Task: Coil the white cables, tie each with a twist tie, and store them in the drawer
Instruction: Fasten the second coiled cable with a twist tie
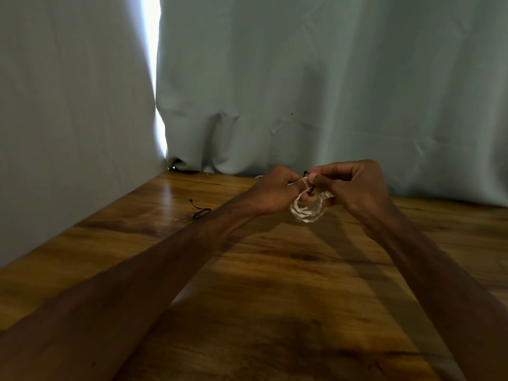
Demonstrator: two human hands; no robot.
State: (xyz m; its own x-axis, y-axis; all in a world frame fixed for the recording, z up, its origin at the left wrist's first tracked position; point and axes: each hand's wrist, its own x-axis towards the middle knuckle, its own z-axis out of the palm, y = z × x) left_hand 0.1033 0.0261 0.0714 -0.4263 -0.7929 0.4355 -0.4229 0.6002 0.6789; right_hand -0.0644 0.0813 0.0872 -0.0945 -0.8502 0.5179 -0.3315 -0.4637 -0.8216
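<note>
Above the brown wooden worktop [275,270], left hand [275,193] grips the coiled white cable [306,211] steady while right hand [354,185] fingers pinch the thin black twist tie [310,190], apparently tightening it.

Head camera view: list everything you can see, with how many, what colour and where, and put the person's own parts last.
cable coil: one, white, held over the table between both grips.
twist tie: one, black, at the top of the coil, pinched.
loose strand: one, black and thin, likely a spare tie, lying on the table beside the left forearm.
table: one, brown wood grain, fills the lower half.
curtain: two panels, pale grey-green, behind and left of the table, with a bright gap between them.
left-hand grip: one, fingers curled round the coil.
right-hand grip: one, pinches the twist tie.
</note>
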